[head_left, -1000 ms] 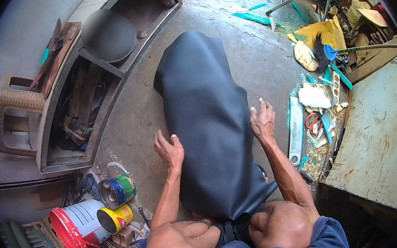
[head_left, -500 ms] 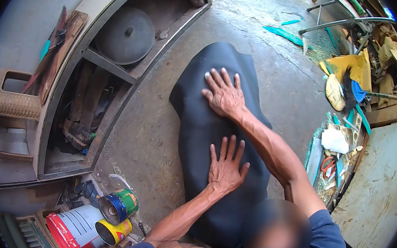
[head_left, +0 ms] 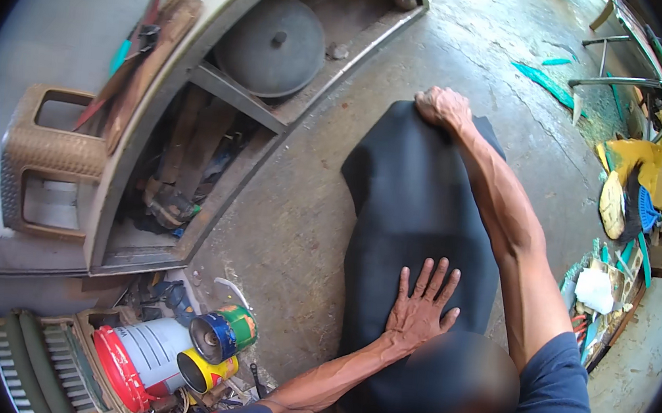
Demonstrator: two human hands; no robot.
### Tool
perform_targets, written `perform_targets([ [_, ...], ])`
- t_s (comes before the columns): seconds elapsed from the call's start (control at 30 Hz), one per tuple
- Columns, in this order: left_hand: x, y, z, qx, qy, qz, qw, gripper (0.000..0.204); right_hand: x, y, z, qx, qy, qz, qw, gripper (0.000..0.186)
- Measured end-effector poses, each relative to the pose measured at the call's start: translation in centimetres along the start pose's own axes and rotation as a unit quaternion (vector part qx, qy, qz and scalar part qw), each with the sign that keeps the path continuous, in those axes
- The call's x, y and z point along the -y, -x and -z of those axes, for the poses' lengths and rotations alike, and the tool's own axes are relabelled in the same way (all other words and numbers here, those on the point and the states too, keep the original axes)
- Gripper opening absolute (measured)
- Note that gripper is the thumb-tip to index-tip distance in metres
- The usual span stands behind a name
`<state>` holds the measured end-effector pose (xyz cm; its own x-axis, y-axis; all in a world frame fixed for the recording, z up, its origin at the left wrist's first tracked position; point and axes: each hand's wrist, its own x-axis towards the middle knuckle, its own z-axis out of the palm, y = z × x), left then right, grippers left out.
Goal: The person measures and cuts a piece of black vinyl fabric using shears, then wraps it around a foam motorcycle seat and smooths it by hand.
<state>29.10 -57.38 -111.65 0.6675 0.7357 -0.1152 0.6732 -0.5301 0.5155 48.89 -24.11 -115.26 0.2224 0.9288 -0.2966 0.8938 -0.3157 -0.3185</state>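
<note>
A smooth black leather-like sheet (head_left: 418,215) lies lengthwise before me over a long, rounded form; what it covers is hidden. My right hand (head_left: 446,108) is at the sheet's far end, fingers folded down over its edge and gripping it. Nearer to me, my left hand (head_left: 418,314) rests palm down on the sheet's lower part, its fingers spread and holding nothing. The sheet's far left corner flares out loosely. Its near end passes under my body and out of sight.
Left, an open cabinet (head_left: 231,167) holds a round dark lidded pan (head_left: 271,45); a brown plastic stool (head_left: 48,159) stands beside it. A white-and-red bucket (head_left: 137,355) and paint cans (head_left: 223,331) are near left. Scraps, a yellow piece (head_left: 633,168) and a blue brush (head_left: 647,209) lie right.
My right hand has gone from lying flat on the sheet to gripping its far edge. My left hand stays spread on the sheet. The view has shifted, so everything appears further right.
</note>
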Motion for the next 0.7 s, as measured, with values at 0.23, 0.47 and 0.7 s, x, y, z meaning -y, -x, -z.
perform_targets([
  [0.23, 1.0, 0.8, 0.3, -0.018, -0.018, -0.008, 1.000, 0.070, -0.7, 14.6, -1.7, -0.180, -0.004, 0.039, 0.983, 0.067],
  [0.47, 5.7, 6.6, 1.1, -0.160, -0.008, 0.090, 0.983, 0.053, -9.5, 34.7, -10.1, -0.104, -0.223, -0.081, 0.966, 0.067],
  [0.7, 12.0, 10.8, -6.8, -0.353, 0.421, 0.385, 0.742, 0.051, -9.9, 44.8, -11.4, -0.015, -0.343, -0.310, 0.886, 0.059],
])
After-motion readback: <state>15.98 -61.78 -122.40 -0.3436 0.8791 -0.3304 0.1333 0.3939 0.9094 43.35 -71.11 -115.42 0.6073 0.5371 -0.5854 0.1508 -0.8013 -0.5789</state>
